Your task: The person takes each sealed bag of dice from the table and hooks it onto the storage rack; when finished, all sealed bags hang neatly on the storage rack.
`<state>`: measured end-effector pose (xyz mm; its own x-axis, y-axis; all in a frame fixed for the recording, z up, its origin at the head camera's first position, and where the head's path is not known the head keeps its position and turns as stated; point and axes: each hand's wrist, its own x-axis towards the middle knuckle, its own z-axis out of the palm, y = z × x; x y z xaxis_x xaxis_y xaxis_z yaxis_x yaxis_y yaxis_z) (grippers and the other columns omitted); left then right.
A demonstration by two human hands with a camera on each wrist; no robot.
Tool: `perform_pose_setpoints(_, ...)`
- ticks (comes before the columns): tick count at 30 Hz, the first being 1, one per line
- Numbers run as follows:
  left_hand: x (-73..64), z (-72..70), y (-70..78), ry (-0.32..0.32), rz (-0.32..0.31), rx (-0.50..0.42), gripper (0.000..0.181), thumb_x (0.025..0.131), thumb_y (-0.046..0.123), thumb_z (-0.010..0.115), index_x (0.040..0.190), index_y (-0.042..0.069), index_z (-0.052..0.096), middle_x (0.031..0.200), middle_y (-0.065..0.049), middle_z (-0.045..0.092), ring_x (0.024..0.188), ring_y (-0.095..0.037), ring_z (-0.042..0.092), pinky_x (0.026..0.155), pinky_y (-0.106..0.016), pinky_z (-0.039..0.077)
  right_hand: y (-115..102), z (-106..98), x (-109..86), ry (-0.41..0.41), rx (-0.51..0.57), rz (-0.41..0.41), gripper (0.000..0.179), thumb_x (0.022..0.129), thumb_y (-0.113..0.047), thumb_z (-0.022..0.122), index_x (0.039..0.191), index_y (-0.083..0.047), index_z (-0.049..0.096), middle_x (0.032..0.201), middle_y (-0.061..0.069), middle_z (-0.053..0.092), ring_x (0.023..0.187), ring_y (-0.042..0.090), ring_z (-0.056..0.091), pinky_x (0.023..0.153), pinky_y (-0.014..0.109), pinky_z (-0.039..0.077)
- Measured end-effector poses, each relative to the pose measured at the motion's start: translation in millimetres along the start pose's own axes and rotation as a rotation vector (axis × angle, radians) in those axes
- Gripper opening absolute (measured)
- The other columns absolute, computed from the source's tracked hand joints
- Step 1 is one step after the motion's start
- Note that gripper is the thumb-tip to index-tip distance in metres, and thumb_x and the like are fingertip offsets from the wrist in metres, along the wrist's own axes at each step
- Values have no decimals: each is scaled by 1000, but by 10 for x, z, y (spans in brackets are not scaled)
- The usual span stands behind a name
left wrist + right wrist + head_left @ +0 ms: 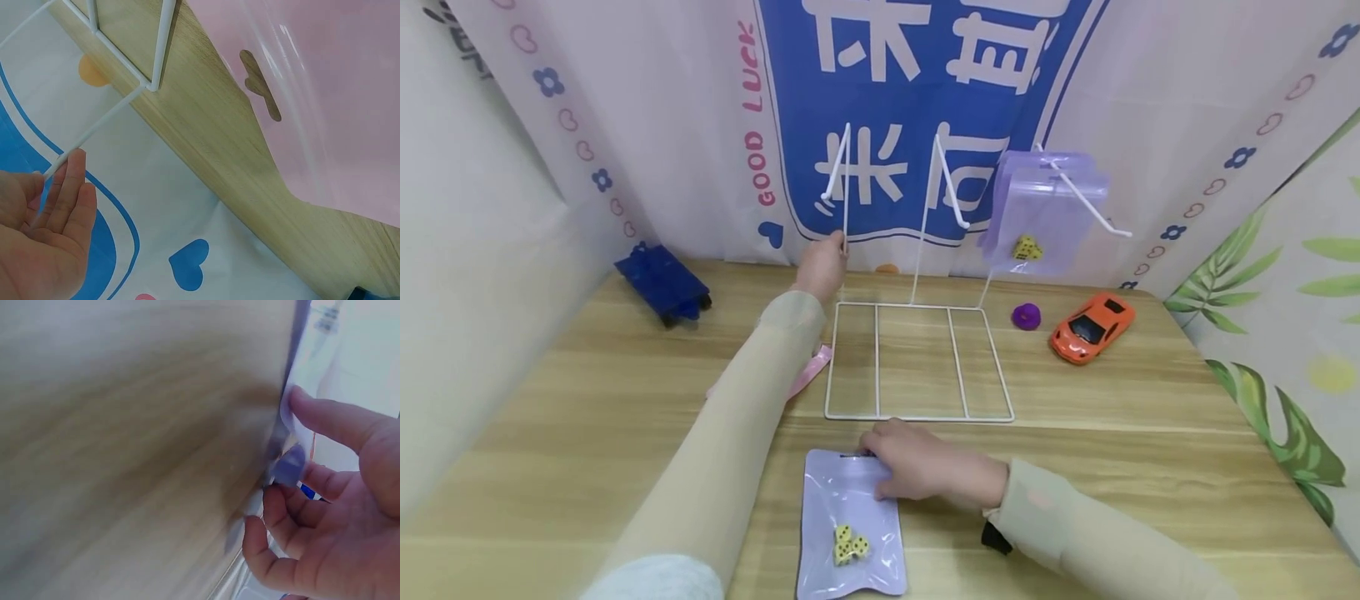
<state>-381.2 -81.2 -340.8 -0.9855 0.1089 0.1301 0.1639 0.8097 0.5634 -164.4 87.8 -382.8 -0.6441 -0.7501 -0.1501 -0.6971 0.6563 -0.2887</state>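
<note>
My left hand (822,268) pinches the left upright wire of a white wire display rack (917,418); in the left wrist view thumb and fingers meet at that wire (103,122). At the near side of the table, my right hand (917,462) holds the upper right edge of a purple zip pouch (820,492) with yellow dice (848,546) inside. The right wrist view shows the thumb on one side of the pouch's edge and curled fingers on the other. Similar purple pouches (1011,196) hang from the rack's right hook; dice show in the front one.
A pink pouch (325,106) lies left of the rack, partly under my left forearm. At the back left sits a blue toy vehicle (662,282). Right of the rack are a small purple object (1026,316) and an orange toy car (1092,328). A black object (996,537) shows beneath my right sleeve.
</note>
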Motion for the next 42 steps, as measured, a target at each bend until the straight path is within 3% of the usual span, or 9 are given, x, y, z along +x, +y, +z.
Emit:
perform_pose_setpoints(4, 1, -7, 3, -17, -13, -12, 10, 98, 13, 40, 102, 7, 47, 88, -10, 56, 78, -24, 54, 71, -36, 47, 44, 1, 18, -15, 114, -1, 30, 72, -16, 73, 97, -6, 60, 88, -2, 55, 82, 11, 51, 77, 23, 43)
perform_pose_setpoints(8, 12, 4, -8, 7, 7, 11, 10, 97, 13, 41, 101, 6, 48, 88, -11, 58, 78, -26, 56, 71, -38, 47, 108, -49, -60, 61, 366, -15, 14, 79, -7, 64, 91, -7, 56, 82, -3, 55, 71, 7, 50, 66, 21, 45)
perform_pose_setpoints(11, 23, 21, -13, 42, 39, 39, 10, 97, 13, 43, 99, 5, 50, 87, -12, 60, 77, -27, 57, 72, -40, 47, 154, -183, -179, 142, 543, -53, 7, 84, -4, 60, 88, -6, 55, 78, -1, 57, 66, 6, 49, 60, 22, 46)
perform_pose_setpoints(15, 25, 37, -13, 57, 50, 59, 10, 96, 12, 43, 98, 5, 50, 85, -12, 60, 76, -28, 57, 72, -40, 47, 175, -500, -435, 243, 646, -76, 5, 87, -5, 58, 90, -2, 57, 79, 1, 58, 67, 8, 52, 59, 26, 49)
perform_pose_setpoints(20, 28, 22, 12, 62, 51, 69, 11, 96, 12, 43, 99, 5, 50, 86, -13, 60, 77, -28, 57, 72, -40, 47, 185, -1039, -731, 571, 669, -94, 11, 86, 6, 54, 96, 8, 55, 83, 11, 60, 70, 16, 60, 60, 28, 53)
perform_pose_setpoints(23, 23, 13, 20, 57, 45, 71, 11, 97, 12, 42, 99, 5, 50, 87, -14, 61, 78, -29, 57, 73, -40, 47, 198, -1389, -821, 809, 706, -58, 14, 85, 11, 52, 99, 10, 53, 85, 12, 60, 72, 17, 61, 62, 28, 53)
perform_pose_setpoints(25, 13, 11, 23, 52, 39, 69, 11, 97, 13, 42, 99, 5, 50, 88, -14, 60, 78, -29, 57, 73, -40, 47, 214, -1584, -845, 892, 735, -16, 14, 87, 8, 51, 102, 9, 52, 89, 12, 59, 76, 17, 62, 65, 27, 53)
perform_pose_setpoints(31, -3, 13, 20, 58, 40, 63, 12, 97, 13, 42, 99, 5, 50, 87, -14, 60, 77, -28, 56, 72, -39, 47, 294, -1859, -746, 910, 741, 35, 14, 91, -5, 53, 105, 0, 51, 99, 16, 57, 90, 19, 62, 73, 28, 51)
perform_pose_setpoints(42, 9, 19, -3, 58, 46, 65, 12, 97, 13, 41, 99, 5, 50, 85, -13, 59, 75, -27, 55, 71, -38, 46, 440, -1917, -432, 889, 571, 197, 24, 92, -9, 52, 113, 4, 50, 97, 17, 59, 81, 17, 61, 70, 27, 52)
